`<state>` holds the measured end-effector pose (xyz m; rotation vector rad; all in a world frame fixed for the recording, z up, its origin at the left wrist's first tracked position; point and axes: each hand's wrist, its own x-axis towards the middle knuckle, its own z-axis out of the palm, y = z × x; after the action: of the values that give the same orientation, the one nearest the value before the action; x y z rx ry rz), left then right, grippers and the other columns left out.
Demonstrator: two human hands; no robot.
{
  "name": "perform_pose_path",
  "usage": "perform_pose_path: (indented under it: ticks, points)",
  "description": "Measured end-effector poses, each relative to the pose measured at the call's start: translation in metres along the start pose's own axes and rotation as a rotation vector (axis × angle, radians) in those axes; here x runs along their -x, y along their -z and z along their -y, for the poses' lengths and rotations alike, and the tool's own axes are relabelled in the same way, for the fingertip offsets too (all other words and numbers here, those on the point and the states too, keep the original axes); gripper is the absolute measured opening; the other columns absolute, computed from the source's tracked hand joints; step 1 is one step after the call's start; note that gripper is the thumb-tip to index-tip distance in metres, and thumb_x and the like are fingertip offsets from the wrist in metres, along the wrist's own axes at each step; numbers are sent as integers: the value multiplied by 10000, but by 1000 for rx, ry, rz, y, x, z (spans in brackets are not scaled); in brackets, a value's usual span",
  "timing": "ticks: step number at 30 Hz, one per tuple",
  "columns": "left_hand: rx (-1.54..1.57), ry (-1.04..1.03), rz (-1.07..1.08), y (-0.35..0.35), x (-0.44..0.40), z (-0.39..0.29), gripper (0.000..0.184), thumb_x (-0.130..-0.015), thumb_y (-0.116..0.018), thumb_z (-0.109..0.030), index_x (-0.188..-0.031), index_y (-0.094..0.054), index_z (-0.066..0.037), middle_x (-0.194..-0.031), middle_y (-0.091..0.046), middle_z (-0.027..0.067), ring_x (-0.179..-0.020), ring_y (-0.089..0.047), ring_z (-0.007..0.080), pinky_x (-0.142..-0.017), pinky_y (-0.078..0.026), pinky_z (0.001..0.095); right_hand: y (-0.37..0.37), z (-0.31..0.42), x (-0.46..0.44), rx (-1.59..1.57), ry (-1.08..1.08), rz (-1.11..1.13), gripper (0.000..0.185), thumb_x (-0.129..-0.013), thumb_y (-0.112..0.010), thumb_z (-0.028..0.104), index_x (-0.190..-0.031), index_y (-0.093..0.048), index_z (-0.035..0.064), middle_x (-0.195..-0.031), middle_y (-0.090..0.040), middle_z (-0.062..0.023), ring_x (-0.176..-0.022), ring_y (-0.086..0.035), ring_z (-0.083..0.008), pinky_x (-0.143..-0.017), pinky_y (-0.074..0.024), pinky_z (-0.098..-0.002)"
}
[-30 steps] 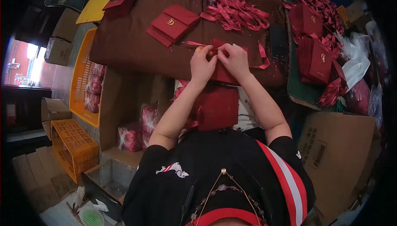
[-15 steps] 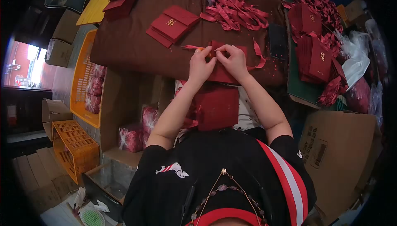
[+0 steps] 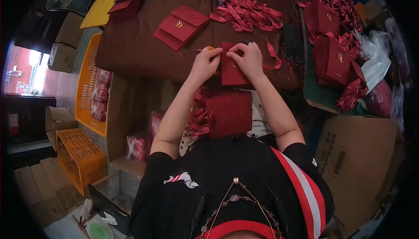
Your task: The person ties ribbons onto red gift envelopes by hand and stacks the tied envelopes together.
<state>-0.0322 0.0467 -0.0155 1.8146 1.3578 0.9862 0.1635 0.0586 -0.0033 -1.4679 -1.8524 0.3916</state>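
A red envelope (image 3: 232,71) lies at the near edge of the brown cloth, under my hands. My left hand (image 3: 207,64) is closed at its upper left, pinching red ribbon, with something orange by its fingertips. Thumb and forefinger of my right hand (image 3: 247,60) pinch at the envelope's top, and a small dark thing shows behind the fingers. Beyond my left hand lie stacked red envelopes (image 3: 182,25) with a gold mark. A heap of loose red ribbons (image 3: 248,12) is further back. On my lap rests a larger red piece (image 3: 230,114) beside more ribbons.
On the right, a green surface (image 3: 321,95) holds red pouches (image 3: 334,62), ribbons and a clear plastic bag (image 3: 376,62). A dark flat object (image 3: 292,42) lies at the cloth's right. Orange crates (image 3: 80,158) stand left; a large carton (image 3: 360,160) stands right.
My left hand has moved slightly left, away from my right hand. The envelope beneath them is now more upright in view and less covered. The ribbon end at the left shows less.
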Motion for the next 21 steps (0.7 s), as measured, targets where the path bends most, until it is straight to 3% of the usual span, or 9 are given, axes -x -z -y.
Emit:
perform_pose_path:
  ticks: [4,6,10,12,15,18,20,21]
  points:
    - [-178,-25,-67,-7,-3,1,290,-905,-677,-135,-1156,-701,7,-1077,-669,172,-1029,-659,324,-885,-518,368,-4,-10,-5,-26,-3,52,254,-752,-818,399,-812,-782,155,-783,-633,-102,-892,-588,-302,-816,-459,-442]
    - [-319,-37,-105,-10,-5,-1,241,-877,-698,-195,-1079,-744,-72,-985,-670,164,-957,-666,360,-846,-535,452,-6,-15,-4,-104,-20,124,251,-759,-811,403,-822,-791,161,-791,-652,-102,-900,-592,-307,-826,-455,-441]
    - [-321,-99,-101,-7,-6,-2,196,-862,-706,-187,-1021,-745,-79,-988,-675,143,-913,-674,352,-789,-552,455,-2,-24,-3,-207,-21,208,264,-767,-806,408,-867,-793,164,-803,-672,-104,-917,-597,-310,-842,-455,-436]
    - [-368,-314,-142,-5,-8,1,142,-853,-705,-172,-958,-740,-83,-977,-679,131,-860,-684,344,-728,-560,444,0,-24,-3,-175,54,159,300,-764,-806,423,-912,-787,163,-809,-683,-113,-939,-601,-305,-852,-454,-441]
    - [-363,-332,-203,-4,-7,1,101,-862,-703,-164,-912,-732,-81,-923,-680,134,-834,-684,347,-691,-557,444,4,-23,-4,-192,8,182,319,-760,-807,425,-947,-774,170,-834,-674,-112,-964,-597,-307,-863,-451,-445]
    - [-214,-178,-411,14,-5,0,138,-875,-730,-148,-891,-726,-11,-858,-684,138,-823,-683,313,-723,-530,387,8,-23,-2,40,-8,103,316,-751,-810,422,-947,-766,179,-868,-660,-106,-975,-590,-314,-865,-452,-449]
    - [-136,-73,-559,32,-4,7,199,-888,-718,-208,-843,-726,-15,-805,-669,144,-787,-674,326,-714,-524,412,7,-27,-4,34,1,104,301,-741,-815,414,-935,-757,191,-884,-644,-98,-982,-581,-315,-862,-448,-446]
    - [-129,8,-556,38,0,10,204,-904,-702,-217,-895,-725,-14,-870,-668,137,-851,-670,313,-760,-520,422,7,-24,-2,64,9,108,287,-742,-816,408,-922,-755,192,-881,-642,-99,-978,-579,-314,-858,-448,-446]
